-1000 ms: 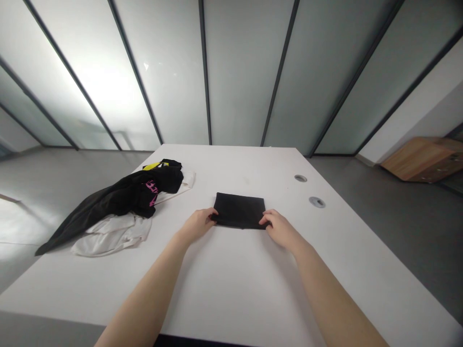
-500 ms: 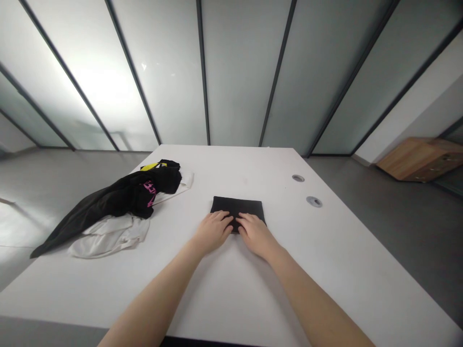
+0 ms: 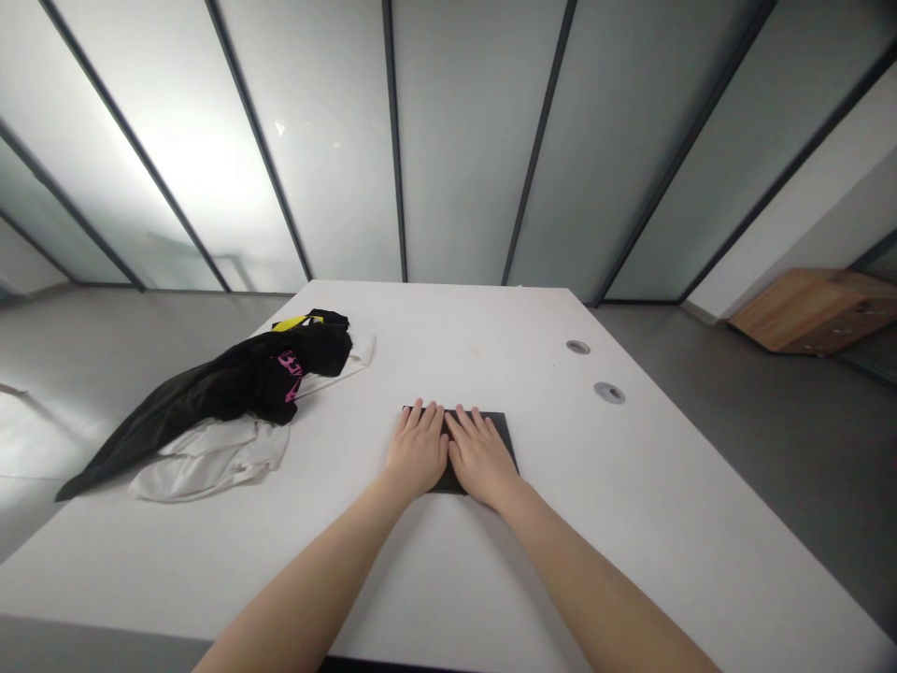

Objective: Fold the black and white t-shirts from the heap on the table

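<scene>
A folded black cloth [image 3: 447,480] lies as a flat rectangle on the white table [image 3: 448,579], right in front of me. My left hand [image 3: 419,452] rests flat on its left half, fingers stretched toward the far edge. Beside it, my right hand [image 3: 482,455] lies palm down on the right half with the fingers spread a little. The two hands nearly touch along their thumbs and cover most of the cloth. Only its right side, far edge strip and near middle show.
At the left of the table lies a loose heap of clothes: black garments [image 3: 238,379] with pink and yellow prints, over white fabric [image 3: 217,463]. Two round cable grommets [image 3: 609,393] are set into the right side. Frosted glass panels [image 3: 462,140] stand behind; a wooden cabinet [image 3: 805,308] is far right.
The black cloth has shifted toward me. Both hands have flattened and reached farther over it, fingertips now near its far edge. The clothes heap has stayed in place.
</scene>
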`<act>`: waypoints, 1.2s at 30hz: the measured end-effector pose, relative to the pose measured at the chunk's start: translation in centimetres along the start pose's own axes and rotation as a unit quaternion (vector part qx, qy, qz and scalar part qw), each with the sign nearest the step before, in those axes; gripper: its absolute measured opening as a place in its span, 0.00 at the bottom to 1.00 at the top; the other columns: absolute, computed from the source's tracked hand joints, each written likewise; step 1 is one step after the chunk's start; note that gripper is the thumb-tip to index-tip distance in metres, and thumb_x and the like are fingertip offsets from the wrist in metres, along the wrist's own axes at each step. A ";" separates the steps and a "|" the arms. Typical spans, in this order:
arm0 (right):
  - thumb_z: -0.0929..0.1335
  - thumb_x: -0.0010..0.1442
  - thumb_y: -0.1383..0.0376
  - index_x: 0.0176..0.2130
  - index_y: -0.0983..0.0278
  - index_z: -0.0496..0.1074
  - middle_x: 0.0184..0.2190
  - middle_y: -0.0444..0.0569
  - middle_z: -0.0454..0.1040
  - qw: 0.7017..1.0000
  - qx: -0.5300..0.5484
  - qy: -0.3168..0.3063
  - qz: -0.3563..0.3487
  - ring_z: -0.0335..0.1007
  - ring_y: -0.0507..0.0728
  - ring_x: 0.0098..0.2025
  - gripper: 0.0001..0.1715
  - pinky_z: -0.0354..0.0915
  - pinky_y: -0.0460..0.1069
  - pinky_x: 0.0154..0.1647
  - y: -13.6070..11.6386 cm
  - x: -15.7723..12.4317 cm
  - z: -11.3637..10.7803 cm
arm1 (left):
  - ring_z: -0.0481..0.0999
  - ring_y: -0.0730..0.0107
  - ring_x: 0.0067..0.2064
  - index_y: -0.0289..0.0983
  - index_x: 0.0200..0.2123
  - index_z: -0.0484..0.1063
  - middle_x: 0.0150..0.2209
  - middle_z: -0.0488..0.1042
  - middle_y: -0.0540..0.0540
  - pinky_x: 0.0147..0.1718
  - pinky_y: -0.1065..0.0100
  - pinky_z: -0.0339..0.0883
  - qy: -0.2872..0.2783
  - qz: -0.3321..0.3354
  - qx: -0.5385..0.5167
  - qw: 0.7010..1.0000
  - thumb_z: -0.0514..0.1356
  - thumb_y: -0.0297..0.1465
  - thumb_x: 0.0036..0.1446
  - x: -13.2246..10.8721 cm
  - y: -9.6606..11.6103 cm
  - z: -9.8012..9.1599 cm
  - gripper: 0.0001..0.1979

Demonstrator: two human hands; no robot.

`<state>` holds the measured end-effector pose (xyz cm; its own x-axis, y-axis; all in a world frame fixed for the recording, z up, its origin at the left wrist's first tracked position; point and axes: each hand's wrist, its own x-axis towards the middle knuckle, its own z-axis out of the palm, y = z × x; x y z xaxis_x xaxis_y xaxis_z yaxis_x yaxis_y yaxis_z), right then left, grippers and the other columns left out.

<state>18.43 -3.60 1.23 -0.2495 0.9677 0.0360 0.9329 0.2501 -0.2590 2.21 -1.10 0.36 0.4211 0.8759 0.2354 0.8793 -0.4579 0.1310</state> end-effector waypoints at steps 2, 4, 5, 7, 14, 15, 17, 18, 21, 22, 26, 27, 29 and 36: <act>0.56 0.76 0.57 0.78 0.62 0.53 0.79 0.54 0.47 1.000 -0.007 -0.013 0.015 0.40 0.70 0.80 0.36 0.43 0.67 0.77 0.3 0.0 -0.2 | 0.55 0.45 0.76 0.34 0.72 0.64 0.73 0.65 0.39 0.73 0.43 0.49 0.000 -0.010 0.000 1.000 0.48 0.36 0.73 0.0 -0.2 0.3 0.28; 0.57 0.76 0.55 0.78 0.62 0.52 0.80 0.54 0.45 1.000 -0.008 -0.017 0.020 0.38 0.70 0.80 0.38 0.42 0.66 0.78 0.4 0.0 -0.3 | 0.54 0.44 0.77 0.33 0.73 0.63 0.73 0.63 0.37 0.72 0.41 0.53 0.003 -0.023 -0.005 1.000 0.47 0.38 0.74 0.1 -0.5 0.6 0.30; 0.57 0.76 0.54 0.78 0.62 0.51 0.80 0.53 0.44 1.000 -0.007 -0.018 0.020 0.37 0.70 0.80 0.38 0.42 0.65 0.78 0.4 0.0 -0.3 | 0.54 0.43 0.77 0.32 0.73 0.62 0.73 0.63 0.35 0.71 0.41 0.55 0.004 -0.029 -0.009 1.000 0.47 0.39 0.74 0.1 -0.6 0.8 0.31; 0.56 0.76 0.52 0.79 0.62 0.50 0.80 0.52 0.44 1.000 -0.005 -0.019 0.019 0.36 0.69 0.81 0.39 0.42 0.65 0.78 0.5 0.0 -0.2 | 0.53 0.42 0.77 0.29 0.73 0.61 0.73 0.62 0.32 0.70 0.42 0.58 0.011 -0.033 -0.017 0.999 0.47 0.41 0.74 0.2 -1.1 1.4 0.32; 0.58 0.74 0.43 0.78 0.67 0.50 0.79 0.57 0.45 0.998 0.003 -0.034 0.054 0.36 0.71 0.81 0.48 0.42 0.64 0.78 3.7 -0.2 -0.8 | 0.53 0.46 0.77 0.26 0.72 0.61 0.72 0.64 0.29 0.73 0.44 0.55 0.028 0.028 -0.048 0.998 0.45 0.37 0.75 0.5 -3.5 2.4 0.30; 0.58 0.74 0.43 0.78 0.68 0.50 0.79 0.58 0.46 0.998 0.011 -0.036 0.050 0.36 0.70 0.81 0.48 0.43 0.64 0.78 4.2 -0.3 -1.1 | 0.53 0.47 0.77 0.27 0.71 0.62 0.72 0.64 0.30 0.73 0.44 0.55 0.028 0.036 -0.059 0.997 0.46 0.37 0.74 0.5 -3.9 2.2 0.30; 0.59 0.73 0.45 0.78 0.66 0.51 0.79 0.58 0.46 0.998 0.028 -0.036 0.042 0.37 0.71 0.80 0.46 0.43 0.65 0.78 4.8 -0.5 -1.6 | 0.54 0.48 0.77 0.29 0.70 0.64 0.72 0.64 0.32 0.72 0.44 0.56 0.025 0.047 -0.086 0.995 0.46 0.36 0.74 0.7 -4.8 1.8 0.28; 0.61 0.73 0.45 0.78 0.64 0.53 0.79 0.57 0.46 0.998 0.036 -0.032 0.036 0.37 0.71 0.80 0.45 0.42 0.67 0.78 4.8 -0.7 -2.0 | 0.55 0.49 0.77 0.31 0.70 0.65 0.72 0.65 0.33 0.72 0.44 0.57 0.025 0.045 -0.099 0.994 0.47 0.35 0.74 0.8 -5.2 1.6 0.27; 0.68 0.69 0.48 0.71 0.56 0.66 0.79 0.52 0.49 0.998 0.056 -0.008 -0.024 0.33 0.74 0.81 0.37 0.37 0.75 0.76 3.7 -1.4 -2.9 | 0.63 0.51 0.74 0.33 0.66 0.69 0.71 0.67 0.34 0.71 0.47 0.61 0.035 0.013 -0.139 0.990 0.49 0.34 0.73 1.2 -6.1 0.7 0.24; 0.69 0.68 0.50 0.67 0.55 0.71 0.78 0.50 0.52 0.996 0.067 -0.010 -0.062 0.34 0.73 0.81 0.32 0.36 0.75 0.77 3.2 -1.7 -3.1 | 0.66 0.53 0.72 0.34 0.65 0.71 0.69 0.69 0.34 0.70 0.49 0.63 0.045 -0.002 -0.153 0.987 0.50 0.33 0.72 1.3 -6.3 0.4 0.23; 0.70 0.68 0.57 0.56 0.54 0.77 0.75 0.48 0.61 0.979 0.111 -0.055 -0.165 0.45 0.66 0.79 0.17 0.43 0.69 0.78 1.7 -2.5 -3.5 | 0.76 0.57 0.64 0.37 0.57 0.75 0.61 0.76 0.37 0.66 0.52 0.69 0.097 -0.040 -0.206 0.973 0.53 0.31 0.70 1.6 -6.4 -0.5 0.18; 0.70 0.68 0.58 0.56 0.55 0.77 0.75 0.49 0.60 0.977 0.116 -0.062 -0.168 0.46 0.66 0.79 0.18 0.44 0.69 0.78 1.6 -2.6 -3.5 | 0.77 0.57 0.62 0.38 0.55 0.76 0.60 0.77 0.38 0.65 0.52 0.70 0.105 -0.044 -0.214 0.970 0.54 0.31 0.70 1.6 -6.4 -0.7 0.16; 0.72 0.66 0.58 0.57 0.55 0.76 0.76 0.50 0.58 0.978 0.115 -0.062 -0.160 0.46 0.67 0.79 0.21 0.45 0.69 0.78 1.9 -2.6 -3.5 | 0.78 0.58 0.60 0.39 0.52 0.77 0.57 0.78 0.39 0.64 0.53 0.71 0.115 -0.048 -0.226 0.966 0.54 0.30 0.69 1.6 -6.2 -1.1 0.14; 0.68 0.68 0.58 0.61 0.57 0.74 0.77 0.52 0.56 0.997 0.069 -0.008 -0.022 0.45 0.71 0.79 0.23 0.46 0.70 0.76 6.3 -1.2 -3.1 | 0.78 0.58 0.58 0.40 0.47 0.79 0.56 0.79 0.41 0.55 0.57 0.77 0.087 -0.042 -0.248 0.964 0.55 0.29 0.68 1.2 -5.5 -1.9 0.13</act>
<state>25.37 -3.09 2.55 -0.2955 0.9547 0.0350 0.8762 0.2855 -0.3884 -2.56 2.15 1.73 0.2712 0.8939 0.3568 0.6758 -0.4408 0.5908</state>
